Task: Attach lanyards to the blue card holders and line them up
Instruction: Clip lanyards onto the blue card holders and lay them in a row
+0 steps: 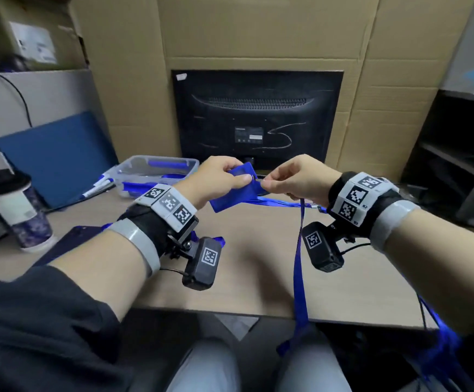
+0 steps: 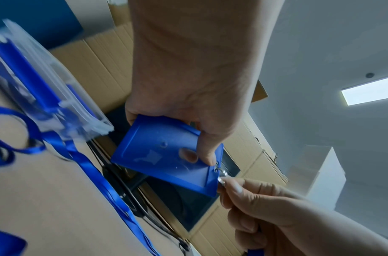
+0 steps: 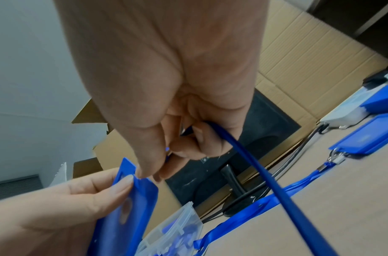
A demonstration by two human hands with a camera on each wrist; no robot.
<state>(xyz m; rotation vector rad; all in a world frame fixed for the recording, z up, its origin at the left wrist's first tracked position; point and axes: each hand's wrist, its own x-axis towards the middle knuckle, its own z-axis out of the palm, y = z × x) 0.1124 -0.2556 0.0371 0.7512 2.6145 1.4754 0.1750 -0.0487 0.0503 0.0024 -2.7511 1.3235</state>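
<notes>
My left hand (image 1: 224,176) pinches a blue card holder (image 1: 235,193) above the middle of the desk, thumb on top near its slotted edge. The holder (image 2: 164,154) shows its clear window in the left wrist view. My right hand (image 1: 289,181) pinches the metal clip (image 2: 221,175) of a blue lanyard (image 1: 299,264) at the holder's hole. That strap hangs from my right hand (image 3: 157,155) down over the desk's front edge to my lap. Whether the clip is through the hole I cannot tell.
A clear plastic box (image 1: 156,171) with blue holders stands behind my left hand. More lanyards (image 1: 281,203) lie across the desk. Another holder with a clipped lanyard (image 3: 364,143) lies on the desk. A cup (image 1: 18,210) and blue folder (image 1: 57,157) are at left, a monitor back (image 1: 258,120) behind.
</notes>
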